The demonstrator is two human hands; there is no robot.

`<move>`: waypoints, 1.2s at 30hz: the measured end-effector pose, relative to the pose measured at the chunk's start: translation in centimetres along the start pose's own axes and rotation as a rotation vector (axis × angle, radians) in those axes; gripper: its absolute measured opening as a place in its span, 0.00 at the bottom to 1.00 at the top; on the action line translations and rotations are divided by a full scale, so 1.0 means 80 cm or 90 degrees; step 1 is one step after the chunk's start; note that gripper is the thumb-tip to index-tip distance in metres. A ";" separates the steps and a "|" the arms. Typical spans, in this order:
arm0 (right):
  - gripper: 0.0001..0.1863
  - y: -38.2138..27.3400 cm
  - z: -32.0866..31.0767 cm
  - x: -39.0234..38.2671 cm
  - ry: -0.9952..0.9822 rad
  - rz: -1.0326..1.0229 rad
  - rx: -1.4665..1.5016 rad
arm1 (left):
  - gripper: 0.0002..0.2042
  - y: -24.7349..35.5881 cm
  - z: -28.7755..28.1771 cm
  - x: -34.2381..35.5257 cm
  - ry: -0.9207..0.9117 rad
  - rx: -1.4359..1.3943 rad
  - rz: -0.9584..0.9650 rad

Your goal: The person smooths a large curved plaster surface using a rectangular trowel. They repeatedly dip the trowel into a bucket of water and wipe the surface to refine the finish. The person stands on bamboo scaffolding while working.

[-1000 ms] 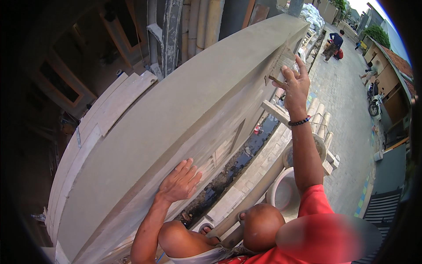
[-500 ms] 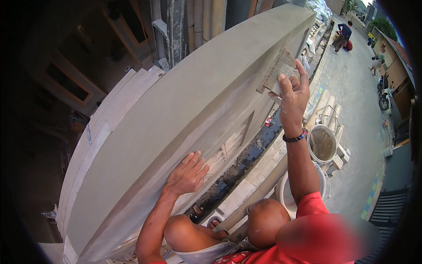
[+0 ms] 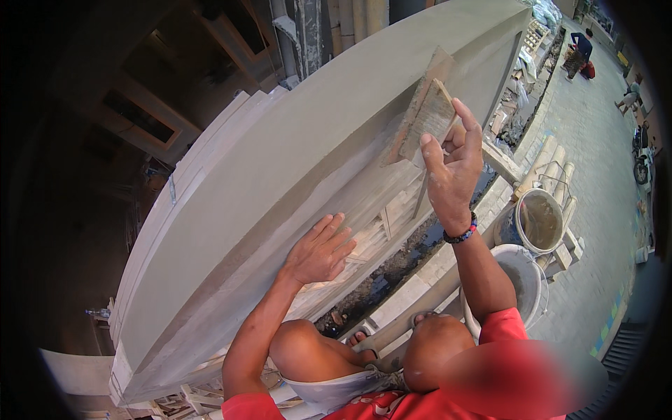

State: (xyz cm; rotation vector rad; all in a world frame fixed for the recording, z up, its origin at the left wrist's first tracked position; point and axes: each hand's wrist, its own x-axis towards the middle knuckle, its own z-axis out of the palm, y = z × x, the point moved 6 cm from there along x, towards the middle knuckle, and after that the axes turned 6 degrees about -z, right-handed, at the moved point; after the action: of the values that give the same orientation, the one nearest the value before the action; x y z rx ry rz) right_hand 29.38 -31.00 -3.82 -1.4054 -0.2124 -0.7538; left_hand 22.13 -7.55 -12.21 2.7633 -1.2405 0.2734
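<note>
One long, curved plastered wall (image 3: 280,161) slants across the view, its broad grey face ending in a crisp edge beside a recessed band; the far end is cut off at the top. To the right runs a paved lane (image 3: 588,217), wide and open, though the dark lens border swallows its outer side. Between them lies a narrow ditch (image 3: 378,283), partly hidden behind the right hand and wrist. The lower bucket (image 3: 521,248) is half covered by the right forearm; the upper bucket (image 3: 505,227) shows its whole rim.

At the recessed band, a wooden float (image 3: 430,119) stands tilted; its far side is turned away, so I cannot tell how much touches the plaster. The right hand (image 3: 453,175) has its grip closed on the float, thumb on the near face, index finger at the edge, other fingers curled partly out of sight. The left hand (image 3: 318,253) lies on the band, grip loosely spread, palm hidden, with room along the band between both hands.
</note>
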 end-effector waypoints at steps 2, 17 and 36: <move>0.31 -0.001 0.031 -0.021 -0.043 -0.065 -0.103 | 0.16 0.002 -0.009 -0.001 -0.009 -0.052 0.010; 0.34 -0.023 0.058 -0.082 -0.169 -0.248 -0.216 | 0.14 0.020 0.015 -0.188 -0.095 -0.357 -0.378; 0.30 -0.042 -0.024 -0.110 -0.269 -0.197 -0.304 | 0.37 0.048 -0.073 -0.321 0.661 0.016 -0.881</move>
State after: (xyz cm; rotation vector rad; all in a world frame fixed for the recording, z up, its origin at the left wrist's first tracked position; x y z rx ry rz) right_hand 20.21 -29.68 -6.33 -2.0139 -0.6203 -0.7811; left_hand 1.79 9.65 -11.67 2.1534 0.8434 1.2073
